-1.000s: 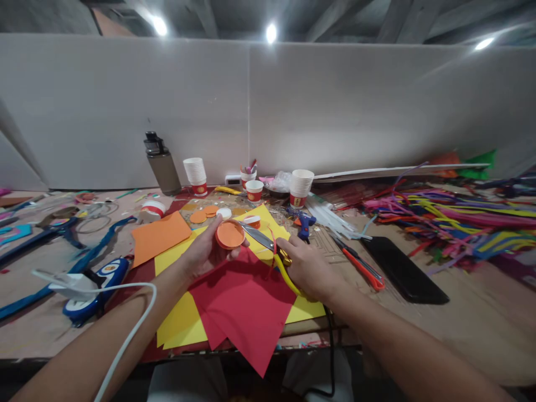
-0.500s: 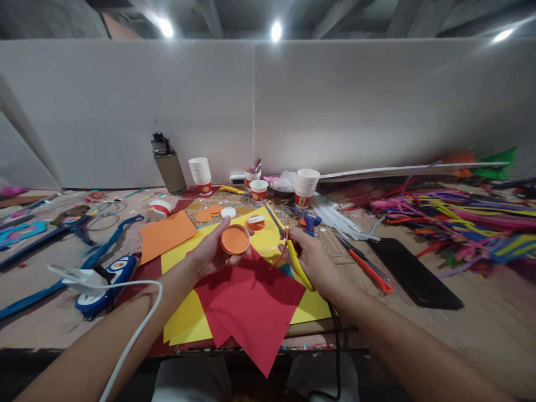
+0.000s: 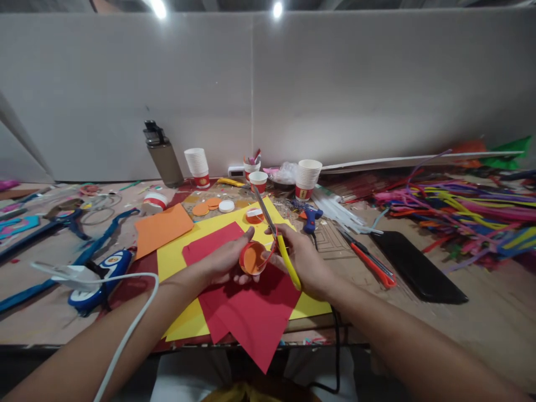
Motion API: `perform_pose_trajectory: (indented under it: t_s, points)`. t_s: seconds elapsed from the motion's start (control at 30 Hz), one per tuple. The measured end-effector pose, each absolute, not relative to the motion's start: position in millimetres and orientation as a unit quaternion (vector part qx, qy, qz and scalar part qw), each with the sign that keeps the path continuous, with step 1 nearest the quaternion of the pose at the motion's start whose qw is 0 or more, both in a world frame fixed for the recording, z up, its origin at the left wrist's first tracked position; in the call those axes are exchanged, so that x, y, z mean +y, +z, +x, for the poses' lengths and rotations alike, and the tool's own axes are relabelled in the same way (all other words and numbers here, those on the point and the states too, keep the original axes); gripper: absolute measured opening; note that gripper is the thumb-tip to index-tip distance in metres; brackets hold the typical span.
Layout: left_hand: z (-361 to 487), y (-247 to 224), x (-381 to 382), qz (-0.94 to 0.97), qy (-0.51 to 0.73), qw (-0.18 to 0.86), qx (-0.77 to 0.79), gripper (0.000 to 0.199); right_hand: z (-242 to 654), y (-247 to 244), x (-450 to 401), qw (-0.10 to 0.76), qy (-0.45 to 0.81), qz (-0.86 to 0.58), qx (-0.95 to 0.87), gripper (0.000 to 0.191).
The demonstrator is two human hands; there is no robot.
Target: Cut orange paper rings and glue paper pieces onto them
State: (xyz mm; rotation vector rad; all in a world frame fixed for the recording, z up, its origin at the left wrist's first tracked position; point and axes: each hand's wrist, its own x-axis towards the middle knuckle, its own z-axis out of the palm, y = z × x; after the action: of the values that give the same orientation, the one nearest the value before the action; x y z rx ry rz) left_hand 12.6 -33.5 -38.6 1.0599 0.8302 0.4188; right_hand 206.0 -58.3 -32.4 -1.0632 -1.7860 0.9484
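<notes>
My left hand [image 3: 230,261] is closed around a short, cut-down paper cup [image 3: 252,258] with an orange inside and a red rim. In my right hand [image 3: 299,257] is a pair of scissors [image 3: 287,262] with yellow handles, the blades pointing up and away. A thin red strip [image 3: 274,247] hangs by the right fingers, close to the cup's edge. Below both hands lie red paper sheets [image 3: 251,318] over yellow paper [image 3: 180,321]. Another small cup piece [image 3: 254,216], orange and white, rests on the yellow paper just beyond.
Stacked paper cups [image 3: 307,178], a blue glue gun [image 3: 310,218], a black phone [image 3: 419,268] and a red-handled tool [image 3: 372,262] are on the right. Pipe cleaners [image 3: 464,212] pile at far right. A bottle [image 3: 163,156], orange paper [image 3: 163,229] and a cabled blue power strip [image 3: 100,282] are left.
The cup has moved right and down, tilting toward my right hand. My right hand has shifted slightly left with the scissors, so the two hands are closer together. The camera view has tipped downward.
</notes>
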Motion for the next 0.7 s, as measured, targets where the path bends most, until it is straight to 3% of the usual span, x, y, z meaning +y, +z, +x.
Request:
perform_pose_trajectory:
  t_s: [0.1, 0.27, 0.33, 0.5, 0.7]
  points:
    - [15.8, -38.8, -37.1, 0.488, 0.205, 0.765, 0.367, 0.072, 206.2, -32.1, -56.3, 0.401, 0.324, -0.447, -0.731, 0.042]
    - [16.5, -36.1, -39.5, 0.476, 0.261, 0.777, 0.319, 0.038, 207.3, -28.9, -56.2, 0.396, 0.301, -0.454, -0.739, 0.041]
    - [16.7, -35.2, -40.2, 0.47, 0.276, 0.786, 0.292, 0.033, 207.4, -27.2, -56.6, 0.395, 0.301, -0.453, -0.74, 0.039]
    - [19.8, -36.2, -41.7, 0.45, 0.35, 0.777, 0.266, 0.031, 207.0, -26.3, -54.5, 0.378, 0.287, -0.467, -0.746, 0.032]
    - [26.3, -34.8, -49.7, 0.521, 0.411, 0.674, 0.324, 0.041, 207.6, -28.9, -52.0, 0.381, 0.235, -0.49, -0.748, 0.019]
